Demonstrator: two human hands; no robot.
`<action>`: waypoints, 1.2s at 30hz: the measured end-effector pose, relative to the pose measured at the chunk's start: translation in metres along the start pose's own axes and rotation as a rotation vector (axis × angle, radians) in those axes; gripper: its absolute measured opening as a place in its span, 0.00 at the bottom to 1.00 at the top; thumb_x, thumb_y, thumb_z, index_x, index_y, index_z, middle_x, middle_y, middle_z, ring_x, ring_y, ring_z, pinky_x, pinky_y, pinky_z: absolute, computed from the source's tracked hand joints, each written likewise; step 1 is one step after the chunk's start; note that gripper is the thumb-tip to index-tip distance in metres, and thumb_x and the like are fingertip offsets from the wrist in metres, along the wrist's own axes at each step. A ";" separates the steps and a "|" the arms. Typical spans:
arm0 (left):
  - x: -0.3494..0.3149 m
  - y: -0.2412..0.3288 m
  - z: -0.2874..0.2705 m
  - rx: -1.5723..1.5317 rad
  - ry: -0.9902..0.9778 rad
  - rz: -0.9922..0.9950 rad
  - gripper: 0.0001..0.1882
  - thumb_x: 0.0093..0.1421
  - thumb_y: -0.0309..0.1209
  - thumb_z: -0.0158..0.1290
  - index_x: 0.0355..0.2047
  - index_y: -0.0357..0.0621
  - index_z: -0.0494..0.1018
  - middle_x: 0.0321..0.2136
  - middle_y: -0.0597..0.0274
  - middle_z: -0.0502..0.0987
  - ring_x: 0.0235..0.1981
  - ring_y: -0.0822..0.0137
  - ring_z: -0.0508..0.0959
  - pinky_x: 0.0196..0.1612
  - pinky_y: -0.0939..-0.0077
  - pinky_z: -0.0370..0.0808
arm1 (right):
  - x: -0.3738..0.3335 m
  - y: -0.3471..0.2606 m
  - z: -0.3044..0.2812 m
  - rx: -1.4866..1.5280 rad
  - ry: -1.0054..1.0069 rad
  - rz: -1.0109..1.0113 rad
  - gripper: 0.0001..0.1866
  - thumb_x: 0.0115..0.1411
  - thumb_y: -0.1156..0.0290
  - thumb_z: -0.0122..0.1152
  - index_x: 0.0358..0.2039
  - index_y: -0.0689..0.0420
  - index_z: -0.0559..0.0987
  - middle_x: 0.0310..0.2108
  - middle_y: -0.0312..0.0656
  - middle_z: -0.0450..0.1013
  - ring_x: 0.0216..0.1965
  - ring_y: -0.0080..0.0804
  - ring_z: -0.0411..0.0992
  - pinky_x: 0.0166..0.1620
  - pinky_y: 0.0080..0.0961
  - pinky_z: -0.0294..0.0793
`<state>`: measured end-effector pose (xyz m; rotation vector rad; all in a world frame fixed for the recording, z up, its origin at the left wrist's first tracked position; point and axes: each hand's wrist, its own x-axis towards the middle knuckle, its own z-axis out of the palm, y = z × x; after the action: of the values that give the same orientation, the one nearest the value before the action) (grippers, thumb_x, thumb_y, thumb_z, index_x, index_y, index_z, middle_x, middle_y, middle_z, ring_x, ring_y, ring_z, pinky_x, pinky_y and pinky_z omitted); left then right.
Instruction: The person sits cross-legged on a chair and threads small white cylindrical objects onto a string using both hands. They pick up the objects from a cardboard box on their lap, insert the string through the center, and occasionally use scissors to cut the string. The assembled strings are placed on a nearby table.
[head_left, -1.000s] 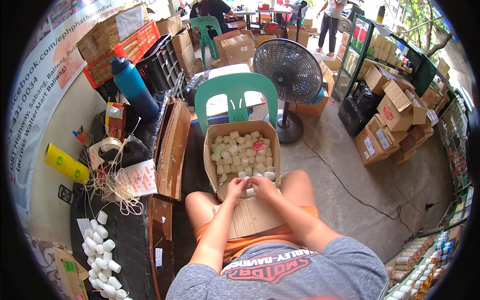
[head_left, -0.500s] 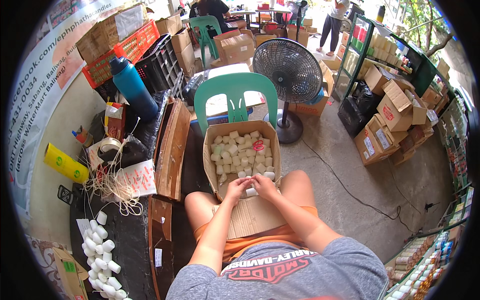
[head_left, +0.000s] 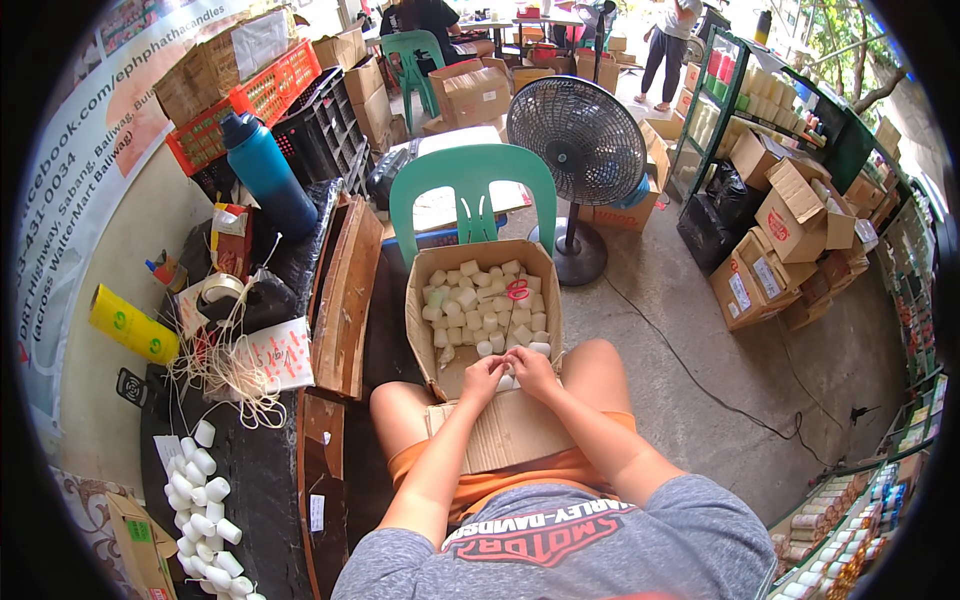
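Note:
My left hand (head_left: pixel 484 379) and my right hand (head_left: pixel 533 371) meet over the near edge of an open cardboard box (head_left: pixel 415 300), fingertips pinched close together. What they pinch is too small to make out. Just under the fingers lies a white candle (head_left: pixel 507 382), partly covered by the hands. Inside the box are several short, off-white candles (head_left: pixel 470 300), heaped toward the far side. Red-handled scissors (head_left: pixel 518 290) rest on the candles at the right. The box's near flap (head_left: pixel 515 435) lies across my lap.
A green plastic chair (head_left: pixel 473 165) stands behind the box, with a black fan (head_left: pixel 575 140) to its right. On the left table are a tangle of string (head_left: pixel 235 380), a blue bottle (head_left: pixel 268 175) and several white candles (head_left: pixel 205 510). Cardboard boxes (head_left: pixel 765 270) stand at right.
Both hands have shifted slightly, the left one a little to the right. The white candle beneath the fingers is more covered now. The fingertips stay together.

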<state>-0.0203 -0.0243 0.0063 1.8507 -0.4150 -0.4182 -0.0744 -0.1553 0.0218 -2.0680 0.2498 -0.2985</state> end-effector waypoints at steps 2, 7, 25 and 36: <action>-0.001 0.000 0.000 0.012 0.017 -0.006 0.11 0.55 0.31 0.53 0.36 0.39 0.75 0.29 0.58 0.79 0.32 0.73 0.79 0.36 0.79 0.73 | 0.000 -0.002 0.000 -0.003 0.003 -0.004 0.08 0.56 0.69 0.49 0.30 0.59 0.75 0.30 0.48 0.73 0.33 0.44 0.72 0.36 0.34 0.69; -0.001 -0.003 0.000 0.059 0.045 -0.051 0.09 0.53 0.31 0.55 0.33 0.39 0.75 0.28 0.57 0.79 0.31 0.71 0.79 0.35 0.78 0.73 | -0.002 -0.006 -0.001 -0.075 0.002 -0.053 0.07 0.55 0.71 0.51 0.31 0.59 0.76 0.30 0.47 0.73 0.33 0.43 0.72 0.36 0.33 0.69; 0.000 -0.006 0.002 0.067 0.126 -0.065 0.08 0.51 0.30 0.56 0.30 0.40 0.76 0.25 0.56 0.79 0.28 0.68 0.79 0.33 0.75 0.73 | -0.005 -0.005 0.002 -0.113 -0.002 -0.067 0.08 0.55 0.68 0.50 0.31 0.57 0.76 0.29 0.47 0.72 0.32 0.45 0.72 0.35 0.36 0.70; 0.012 -0.039 0.002 -0.135 0.169 -0.188 0.07 0.51 0.28 0.56 0.29 0.36 0.74 0.25 0.58 0.78 0.26 0.73 0.77 0.30 0.80 0.73 | -0.008 -0.016 -0.001 -0.202 0.024 -0.100 0.07 0.54 0.68 0.51 0.31 0.55 0.76 0.31 0.44 0.73 0.35 0.42 0.71 0.37 0.36 0.69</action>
<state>-0.0082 -0.0199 -0.0320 1.7826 -0.0959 -0.4024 -0.0810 -0.1461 0.0355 -2.2821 0.1984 -0.3723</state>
